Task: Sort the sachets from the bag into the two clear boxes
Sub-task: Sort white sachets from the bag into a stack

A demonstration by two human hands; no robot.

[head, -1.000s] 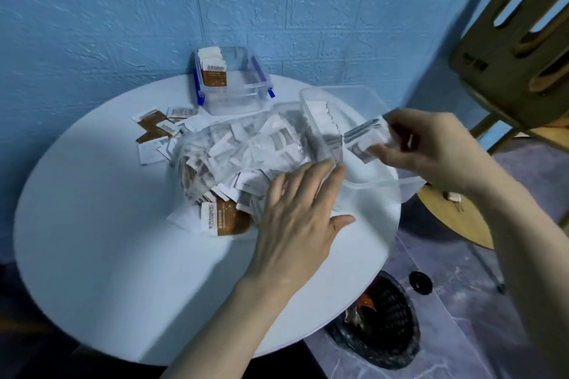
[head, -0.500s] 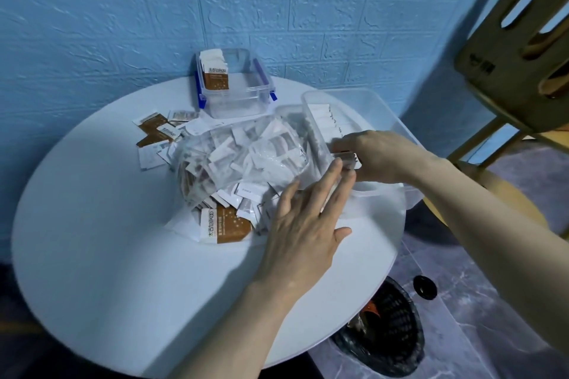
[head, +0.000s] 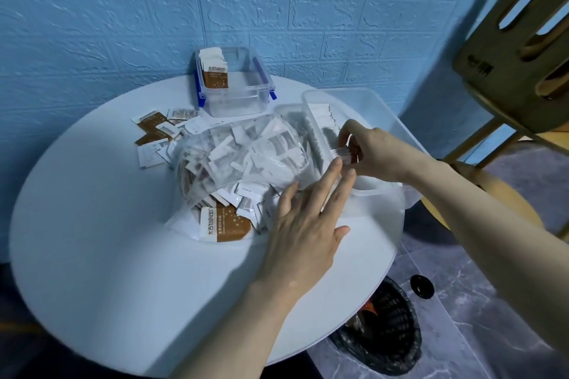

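Now the right hand (head: 374,149) has lowered sachets (head: 345,153) into the box (head: 397,129).

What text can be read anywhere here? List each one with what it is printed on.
"太古 taikoo": brown sachet standing in the small clear box.
"太古 taikoo": brown sachet at the bag's near edge, read sideways.
"taikoo", blurred: loose brown sachets left of the bag.
White sachets in the bag: print too small to read.
Chair back mark: illegible.

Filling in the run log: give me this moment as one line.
stage: placing white sachets | right hand: pinches white sachets inside large clear box | left hand: flat on bag | small box: brown sachets
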